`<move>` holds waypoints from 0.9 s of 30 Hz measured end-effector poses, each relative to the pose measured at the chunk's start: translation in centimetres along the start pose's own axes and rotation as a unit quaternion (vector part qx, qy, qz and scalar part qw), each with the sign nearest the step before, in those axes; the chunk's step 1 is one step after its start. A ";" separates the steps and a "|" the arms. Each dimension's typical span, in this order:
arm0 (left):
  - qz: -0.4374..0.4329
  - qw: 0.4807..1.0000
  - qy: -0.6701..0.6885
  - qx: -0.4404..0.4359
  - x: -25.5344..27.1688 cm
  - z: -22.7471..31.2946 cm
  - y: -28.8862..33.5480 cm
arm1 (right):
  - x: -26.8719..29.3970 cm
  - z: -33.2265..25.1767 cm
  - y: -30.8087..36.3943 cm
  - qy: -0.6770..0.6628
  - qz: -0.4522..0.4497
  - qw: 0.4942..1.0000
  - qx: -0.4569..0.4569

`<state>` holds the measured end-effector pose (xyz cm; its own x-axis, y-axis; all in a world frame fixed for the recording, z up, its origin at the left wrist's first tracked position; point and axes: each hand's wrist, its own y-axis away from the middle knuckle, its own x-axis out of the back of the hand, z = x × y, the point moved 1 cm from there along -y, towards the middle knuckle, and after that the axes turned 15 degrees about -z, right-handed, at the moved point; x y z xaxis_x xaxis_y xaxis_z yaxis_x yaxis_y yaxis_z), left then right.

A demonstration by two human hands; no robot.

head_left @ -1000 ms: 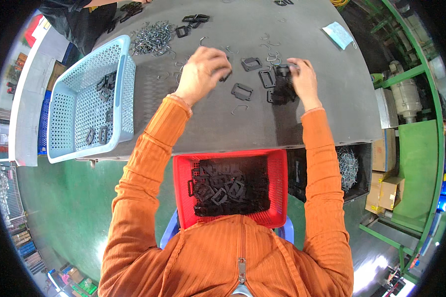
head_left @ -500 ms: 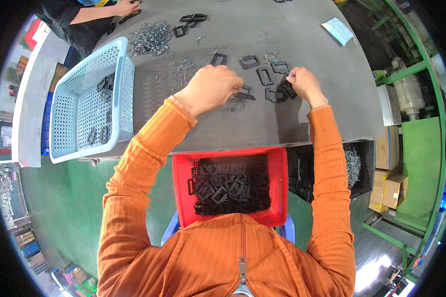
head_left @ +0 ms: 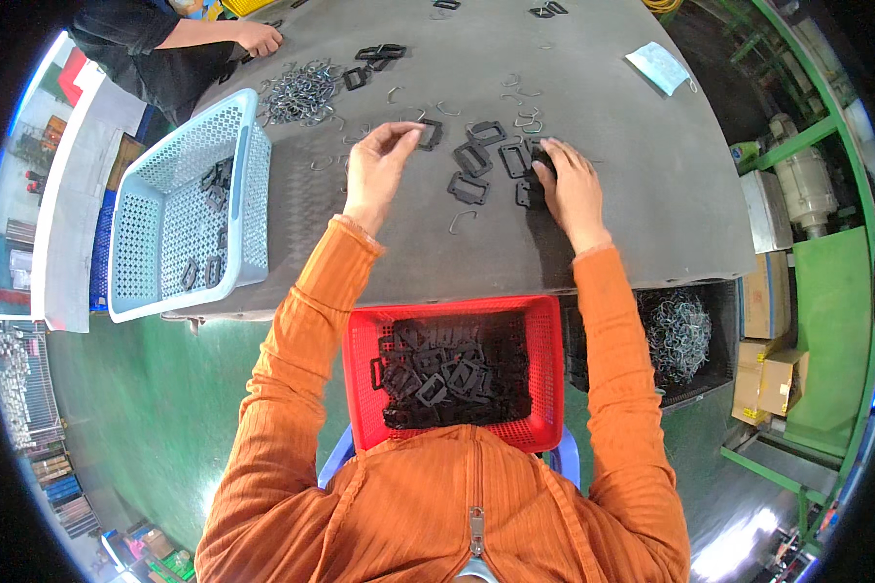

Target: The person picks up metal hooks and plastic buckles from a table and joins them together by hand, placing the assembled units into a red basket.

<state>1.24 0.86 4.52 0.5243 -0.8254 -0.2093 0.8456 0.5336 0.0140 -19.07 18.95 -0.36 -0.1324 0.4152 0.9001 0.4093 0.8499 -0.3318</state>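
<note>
My left hand is over the table, thumb and fingers closed together at the near left edge of a black rectangular buckle. Whatever lies between those fingertips is too small to make out. My right hand curls its fingers around a dark black buckle, mostly covered by the hand. Between my hands lie several more flat black buckles, some touching. A bent wire hook rests nearer to me, and loose wire hooks lie beyond.
A light blue basket with a few buckles stands at the left. Before me is a red basket full of buckles. A heap of wire hooks, a face mask and another person's hand are farther off. A dark crate holds more hooks.
My left hand has drawn back to the left, its fingers now by the far buckle, uncovering buckles in the middle. My right hand has shifted left and turned over the buckles there.
</note>
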 end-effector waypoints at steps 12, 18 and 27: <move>0.097 0.712 -0.695 -0.003 -1.2 -3.0 4.2 | -0.2 -3.6 2.9 0.018 -0.019 0.994 -0.106; 0.069 0.755 -0.627 -0.180 -1.9 -2.0 1.1 | 2.7 -8.1 8.2 -0.034 -0.105 0.994 0.003; -0.059 0.758 -0.610 -0.222 -6.4 -4.4 3.2 | -0.2 -6.0 3.7 -0.056 -0.040 0.997 -0.038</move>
<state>0.10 8.68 1.57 0.3792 -0.2830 0.8810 0.9188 0.2284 -0.3220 -12.14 20.05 -0.06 -0.2655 0.3838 0.8844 0.4607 0.8563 -0.2334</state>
